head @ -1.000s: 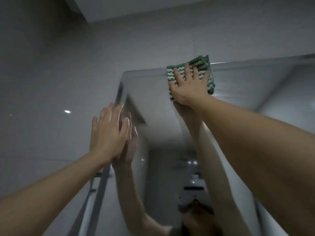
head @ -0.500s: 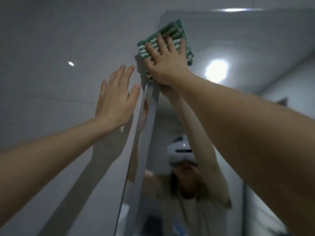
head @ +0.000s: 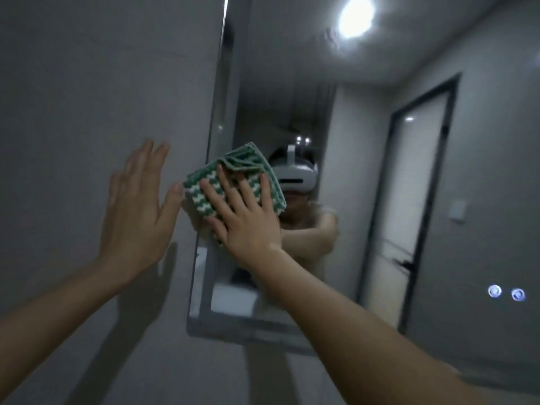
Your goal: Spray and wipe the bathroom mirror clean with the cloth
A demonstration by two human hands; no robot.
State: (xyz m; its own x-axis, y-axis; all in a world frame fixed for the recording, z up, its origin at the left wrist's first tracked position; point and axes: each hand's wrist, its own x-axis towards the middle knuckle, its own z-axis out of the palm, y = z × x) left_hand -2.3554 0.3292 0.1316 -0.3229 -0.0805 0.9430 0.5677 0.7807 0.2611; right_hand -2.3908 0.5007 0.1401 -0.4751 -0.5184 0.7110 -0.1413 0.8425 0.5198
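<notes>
The right hand (head: 248,223), fingers spread flat, presses the folded green-and-white woven cloth (head: 233,179) against the wall mirror (head: 350,171) near its left edge. The left hand (head: 137,211) rests spread on the grey wall (head: 87,97). The cloth looks soft, light and likely to bunch, so a flat palm over its middle seems best.

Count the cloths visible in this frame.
1. The green and white cloth is pressed flat under the right hand against the mirror, near its left edge. No others are visible.
</notes>
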